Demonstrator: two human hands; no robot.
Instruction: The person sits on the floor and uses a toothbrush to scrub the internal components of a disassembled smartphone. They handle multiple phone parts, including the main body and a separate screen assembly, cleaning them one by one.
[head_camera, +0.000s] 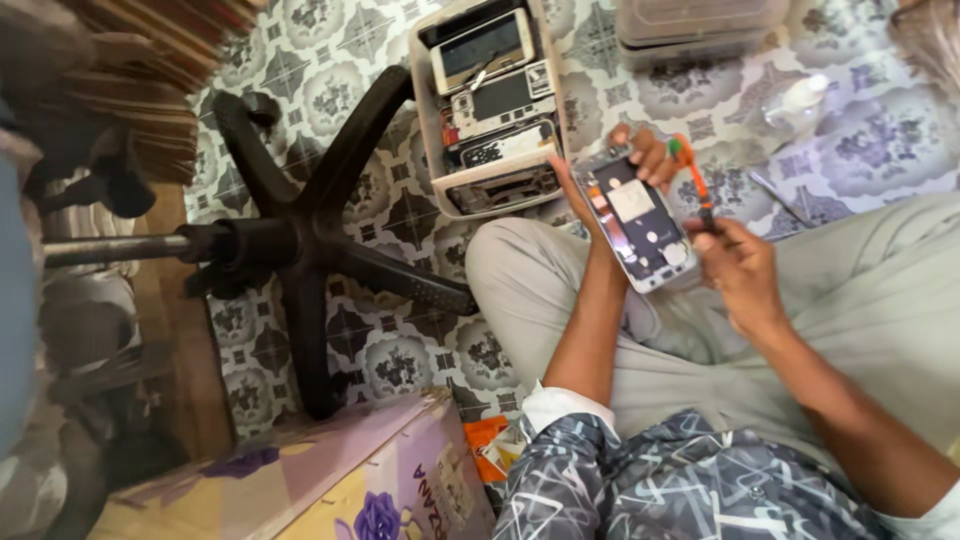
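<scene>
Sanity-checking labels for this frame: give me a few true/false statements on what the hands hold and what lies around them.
1. The left hand holds an opened phone with its insides showing. True.
2. The right hand holds a hammer. False: it holds an orange-handled screwdriver, tip toward the phone.
3. A tray of phone parts lies on the patterned floor beyond the knees. True.
4. The chair base is white. False: it is black, lying on its side left of the tray.
5. The phone rests flat on the floor. False: it is held up above the lap.
</scene>
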